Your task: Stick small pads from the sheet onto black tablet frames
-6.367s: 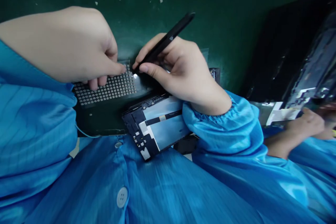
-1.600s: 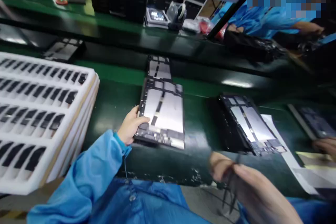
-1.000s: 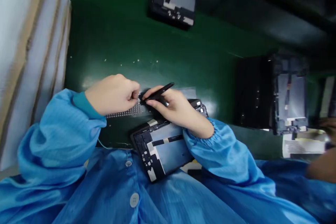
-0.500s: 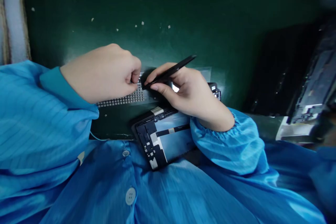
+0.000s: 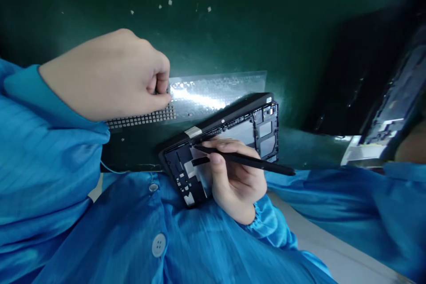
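Note:
My left hand (image 5: 109, 75) is curled into a fist and rests on a clear sheet (image 5: 216, 93) that carries a grid of small square pads (image 5: 143, 117); its fingertips press the sheet's left part. My right hand (image 5: 233, 177) pinches black tweezers (image 5: 246, 162), whose tips point left onto the upper left area of an opened tablet frame (image 5: 262, 124). The frame lies tilted at the near edge of the green bench (image 5: 213, 31), against my blue coat.
Another dark device frame (image 5: 389, 120) and a white paper lie at the right edge, near a co-worker's blue sleeve (image 5: 399, 195). Small white scraps (image 5: 169, 2) dot the bench farther back.
My right hand has left the pad sheet and come down onto the tablet frame with the tweezers. The left hand stays on the sheet.

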A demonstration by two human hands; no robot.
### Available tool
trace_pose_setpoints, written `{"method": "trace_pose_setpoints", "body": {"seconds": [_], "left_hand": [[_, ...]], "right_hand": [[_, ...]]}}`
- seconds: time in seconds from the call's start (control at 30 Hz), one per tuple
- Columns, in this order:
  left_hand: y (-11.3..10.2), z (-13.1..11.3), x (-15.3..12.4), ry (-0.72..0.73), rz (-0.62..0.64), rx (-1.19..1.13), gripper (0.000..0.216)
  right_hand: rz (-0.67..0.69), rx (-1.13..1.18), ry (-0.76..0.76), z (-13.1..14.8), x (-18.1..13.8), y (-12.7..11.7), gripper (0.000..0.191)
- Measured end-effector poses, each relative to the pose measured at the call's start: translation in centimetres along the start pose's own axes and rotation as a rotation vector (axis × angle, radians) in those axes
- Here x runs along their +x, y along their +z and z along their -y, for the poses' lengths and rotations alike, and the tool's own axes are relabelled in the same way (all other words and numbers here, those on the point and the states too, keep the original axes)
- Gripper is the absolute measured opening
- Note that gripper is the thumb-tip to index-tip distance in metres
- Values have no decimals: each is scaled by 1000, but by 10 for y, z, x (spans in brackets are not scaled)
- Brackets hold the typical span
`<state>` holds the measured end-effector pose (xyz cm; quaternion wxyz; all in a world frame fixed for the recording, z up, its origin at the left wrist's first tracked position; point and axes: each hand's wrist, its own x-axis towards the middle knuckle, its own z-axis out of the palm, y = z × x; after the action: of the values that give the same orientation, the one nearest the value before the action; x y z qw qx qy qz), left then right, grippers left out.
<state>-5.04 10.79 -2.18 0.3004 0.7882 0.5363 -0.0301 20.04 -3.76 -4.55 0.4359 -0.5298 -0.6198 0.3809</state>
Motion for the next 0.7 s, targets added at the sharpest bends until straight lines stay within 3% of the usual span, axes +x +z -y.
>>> {"method": "trace_pose_setpoints", "body": {"seconds": [0.13, 0.2, 0.33, 0.43, 0.53, 0.7], "left_hand": [[4, 8, 1, 40, -2, 37, 94], [6, 11, 1, 75, -26, 38, 100], [8, 13, 2, 103, -53, 14, 90], [6, 13, 2, 80, -48, 7, 79], [4, 12, 2, 70, -47, 9, 58], [3, 7, 2, 93, -39, -60, 50]], "right_hand": [[11, -22, -21, -1, 7, 3, 22], [42, -33, -38, 2, 7, -1, 27], [169, -63, -7, 12, 19, -14, 32], [274, -55, 54, 16, 54, -20, 22], [438, -86, 24, 11, 98, -13, 10], [628, -77, 21, -5, 134, 5, 24]]}}
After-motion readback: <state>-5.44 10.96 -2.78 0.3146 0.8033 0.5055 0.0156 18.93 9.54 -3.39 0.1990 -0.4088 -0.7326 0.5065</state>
